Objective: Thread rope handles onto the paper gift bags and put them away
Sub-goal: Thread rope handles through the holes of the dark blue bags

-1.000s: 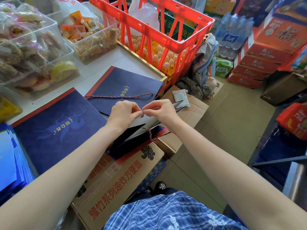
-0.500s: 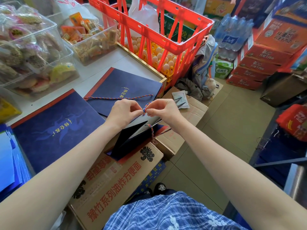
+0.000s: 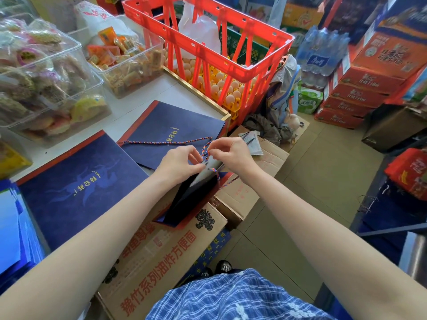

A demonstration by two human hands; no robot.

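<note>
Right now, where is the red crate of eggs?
In the head view, the red crate stands top centre, past the far corner of the white counter, beyond both hands and left of the bottled water.

Two flat gift bags (image 3: 76,188) lay on the tabletop (image 3: 147,93), snack containers (image 3: 44,88) behind them, crate (image 3: 208,49) to their right, cardboard boxes (image 3: 161,257) below the tabletop's edge.

A small grocery shop: clear tubs of wrapped snacks (image 3: 46,72) line the counter (image 3: 143,98), a red crate (image 3: 208,54) stands over eggs (image 3: 221,86), and bottled water packs (image 3: 321,51) and stacked red cartons (image 3: 355,98) crowd the floor.
</note>
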